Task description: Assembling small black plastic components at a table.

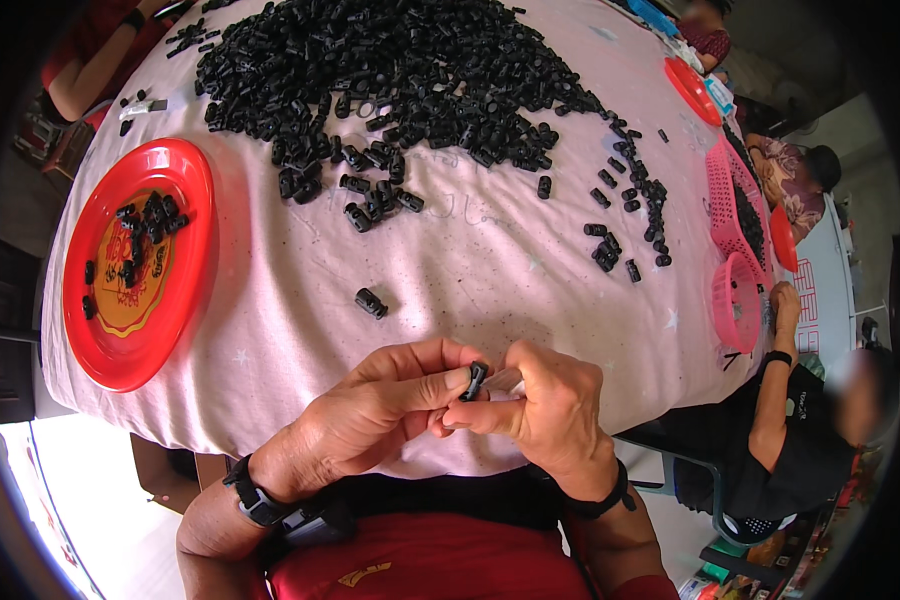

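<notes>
Close to the table's near edge, my left hand (385, 400) pinches a small black plastic part (475, 380) between thumb and fingertips. Beside it, my right hand (555, 405) is closed, with its thumb reaching toward the part. Something pale and thin (508, 382) shows between the right fingers; its kind is hard to make out. A single similar black part (371, 303) lies on the cloth just beyond my hands. Farther off spreads a large heap of these black parts (390, 75), with several strays around its front and right side.
A red plate (195, 290) holding several black parts rests at the left. The pink tablecloth (450, 260) is wrinkled. Along the right edge are pink baskets (736, 330) and a red lid-like disc (692, 92). Other people sit around the table, one person's hand (785, 300) near the baskets.
</notes>
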A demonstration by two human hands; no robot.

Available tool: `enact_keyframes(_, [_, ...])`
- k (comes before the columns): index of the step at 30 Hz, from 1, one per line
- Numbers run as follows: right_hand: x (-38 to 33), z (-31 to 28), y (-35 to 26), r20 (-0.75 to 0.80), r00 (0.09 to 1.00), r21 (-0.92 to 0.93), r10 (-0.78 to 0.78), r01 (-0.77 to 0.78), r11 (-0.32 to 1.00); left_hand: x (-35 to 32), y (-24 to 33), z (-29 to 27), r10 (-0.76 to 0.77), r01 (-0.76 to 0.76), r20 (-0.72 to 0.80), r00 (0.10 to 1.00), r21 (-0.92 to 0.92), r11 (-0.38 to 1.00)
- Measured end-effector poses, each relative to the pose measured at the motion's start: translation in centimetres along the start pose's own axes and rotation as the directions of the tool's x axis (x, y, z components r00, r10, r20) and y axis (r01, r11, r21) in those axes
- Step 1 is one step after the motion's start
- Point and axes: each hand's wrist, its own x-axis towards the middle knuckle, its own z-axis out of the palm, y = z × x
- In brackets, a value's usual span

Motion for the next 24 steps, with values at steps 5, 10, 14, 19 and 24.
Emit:
enact_keyframes(5, [0.0,0.0,0.0,-0.002,1.0,-0.013,0.006,-0.006,1.0,0.0,-0.1,0.1,0.0,0.0,-0.016,1.0,0.006,1.0])
enact_keyframes(10, [0.1,0.0,-0.3,0.021,1.0,0.013,-0.018,0.018,1.0,0.0,0.1,0.3,0.027,-0.027,-0.009,1.0,-0.006,1.0])
enact_keyframes(14, [-0.1,-0.6,-0.5,-0.008,1.0,0.142,-0.019,0.02,0.99,-0.1,0.0,0.4,0.021,-0.02,-0.046,0.999,0.013,1.0])
enact_keyframes(19, [0.3,-0.8,-1.4,0.079,0.992,0.574,0.103,-0.129,0.809,0.0,0.0,0.1,0.05,-0.05,-0.048,0.998,0.002,0.999])
enact_keyframes(24, [-0.2,-0.6,-0.4,0.148,0.972,0.63,0.18,-0.233,0.741,-0.1,0.2,0.2,0.029,-0.029,-0.014,0.999,0.014,0.999])
